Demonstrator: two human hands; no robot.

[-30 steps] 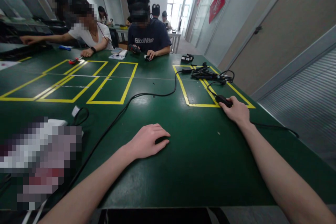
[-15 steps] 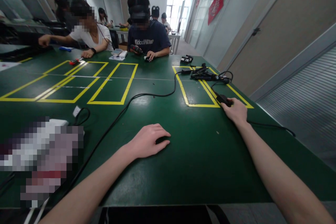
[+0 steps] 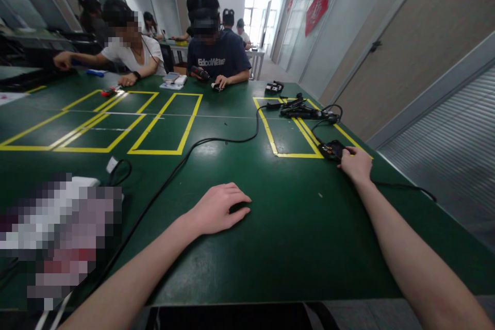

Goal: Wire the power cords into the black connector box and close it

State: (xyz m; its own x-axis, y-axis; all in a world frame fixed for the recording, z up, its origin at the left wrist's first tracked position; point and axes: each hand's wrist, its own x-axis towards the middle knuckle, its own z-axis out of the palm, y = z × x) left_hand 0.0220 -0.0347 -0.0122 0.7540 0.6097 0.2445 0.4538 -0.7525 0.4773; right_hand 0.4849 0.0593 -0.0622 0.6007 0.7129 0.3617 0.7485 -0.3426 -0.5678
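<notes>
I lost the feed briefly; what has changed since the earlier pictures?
The right hand has shifted slightly right, keeping hold of the black device, now turned to show coloured wires. A co-worker's reaching hand has drawn inward. The left hand and black cable pile stayed put.

The black device (image 3: pixel 328 150) looks like matt plastic, with thin coloured wires showing in it. The table (image 3: pixel 278 247) is smooth and glossy, throwing back soft pale reflections. Flat yellow tape (image 3: pixel 297 155) on it reads as smooth. The black cable (image 3: pixel 201 141) has a smooth, rubbery-looking sheath with a low sheen. The navy T-shirt (image 3: pixel 232 56) is matt cloth. The beige panel (image 3: pixel 421 36) appears smooth and matt, the grey frame (image 3: pixel 425 95) like metal, the slatted surface (image 3: pixel 456 129) finely ridged.
</notes>
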